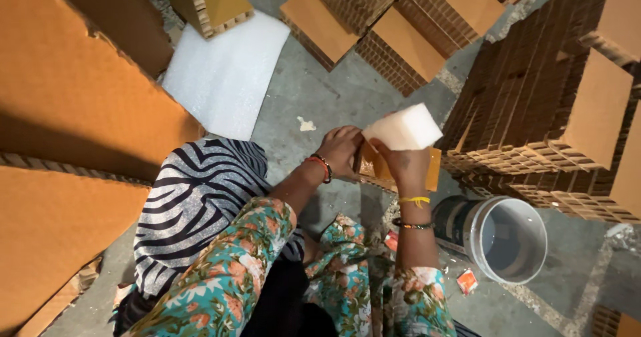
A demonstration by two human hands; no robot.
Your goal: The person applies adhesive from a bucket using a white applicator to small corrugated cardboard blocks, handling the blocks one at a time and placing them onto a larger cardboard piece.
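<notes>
On the left, big flat cardboard sheets [73,96] lean over the grey floor [320,103]. Past them a white foam sheet [224,70] lies flat on the floor, near its top edge.

In the middle a person sits low on the floor. The left hand [340,151] is curled shut on the side of a small cardboard block [384,170]. The right hand [406,163] is closed around a white foam block [403,128] and holds it right on top of the cardboard block. The two blocks touch. I cannot tell if they are stuck together.

To the right a white bucket [501,238] lies tipped on its side, just beside the right arm. Behind it, toward the right edge of the floor, many cardboard blocks [554,103] are piled up high. More are stacked near the top edge.

It looks like many blocks are ready in the piles, and this one is only half done. No piled block shows foam on it.
</notes>
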